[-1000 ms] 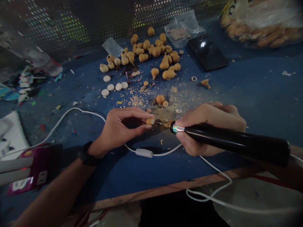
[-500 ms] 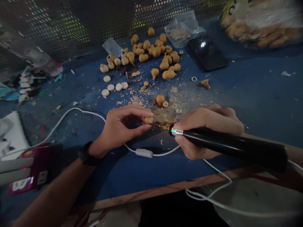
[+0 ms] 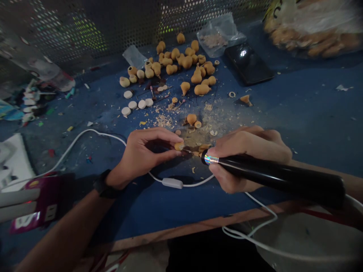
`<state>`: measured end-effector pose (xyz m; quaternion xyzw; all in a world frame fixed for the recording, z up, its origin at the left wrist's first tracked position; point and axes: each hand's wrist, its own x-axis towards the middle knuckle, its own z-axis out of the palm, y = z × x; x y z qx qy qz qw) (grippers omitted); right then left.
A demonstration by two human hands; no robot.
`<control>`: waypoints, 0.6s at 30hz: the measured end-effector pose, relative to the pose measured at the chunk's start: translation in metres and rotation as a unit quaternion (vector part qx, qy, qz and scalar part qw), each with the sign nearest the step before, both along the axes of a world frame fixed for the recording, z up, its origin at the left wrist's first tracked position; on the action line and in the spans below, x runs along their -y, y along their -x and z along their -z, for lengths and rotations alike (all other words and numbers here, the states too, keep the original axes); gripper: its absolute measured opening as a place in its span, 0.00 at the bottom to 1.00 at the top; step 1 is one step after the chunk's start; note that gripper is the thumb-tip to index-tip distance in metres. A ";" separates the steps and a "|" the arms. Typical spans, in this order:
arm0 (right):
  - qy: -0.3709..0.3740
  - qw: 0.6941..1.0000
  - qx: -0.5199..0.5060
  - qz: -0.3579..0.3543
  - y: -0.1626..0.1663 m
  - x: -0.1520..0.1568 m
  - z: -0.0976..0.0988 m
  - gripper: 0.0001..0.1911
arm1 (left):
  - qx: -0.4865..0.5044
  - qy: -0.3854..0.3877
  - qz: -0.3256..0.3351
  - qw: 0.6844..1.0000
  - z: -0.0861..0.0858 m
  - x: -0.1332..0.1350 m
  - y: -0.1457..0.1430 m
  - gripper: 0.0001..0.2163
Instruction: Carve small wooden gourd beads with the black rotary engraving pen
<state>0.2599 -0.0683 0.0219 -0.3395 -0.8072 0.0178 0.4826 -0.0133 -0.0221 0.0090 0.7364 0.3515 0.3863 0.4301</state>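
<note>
Between thumb and fingertips, my left hand (image 3: 150,149) pinches a small tan gourd piece (image 3: 179,146), its pale cut face turned to the right. My right hand (image 3: 249,155) is wrapped round a black rotary tool (image 3: 278,173) with a shiny band near its front. The thin metal bit (image 3: 187,150) points left and meets the piece, or comes very close; exact contact I cannot make out. Just beyond the hands lie a round gourd (image 3: 191,119) and a small cut ring (image 3: 197,124) amid shavings.
Many small gourds (image 3: 185,62) are heaped at the back, with white discs (image 3: 142,104) to their left. A phone (image 3: 248,64) and a plastic bag (image 3: 314,34) lie back right. A white cable with an inline switch (image 3: 172,183) crosses the blue table near its wooden front edge (image 3: 170,232).
The gourd piece has shifted very slightly in my left fingers, and a round pinkish bit now shows just beyond them. My right hand and the tool hold nearly the same position.
</note>
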 end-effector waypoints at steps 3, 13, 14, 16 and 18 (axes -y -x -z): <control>-0.001 1.000 0.008 0.005 -0.001 0.001 0.001 0.05 | 0.014 -0.016 0.008 1.000 -0.001 -0.001 -0.001 0.08; -0.005 1.000 0.007 0.009 -0.001 0.003 0.004 0.05 | 0.014 -0.038 0.034 0.999 0.001 -0.005 0.003 0.08; -0.006 1.000 0.006 0.011 -0.001 0.003 0.004 0.06 | 0.016 -0.039 0.036 0.998 0.001 -0.005 0.003 0.08; -0.007 1.000 0.005 0.006 -0.001 0.002 0.003 0.06 | 0.017 -0.038 0.037 0.998 0.002 -0.004 0.003 0.08; -0.006 1.000 0.008 -0.003 -0.002 0.001 0.001 0.05 | 0.014 -0.036 0.034 0.999 0.002 -0.004 0.004 0.09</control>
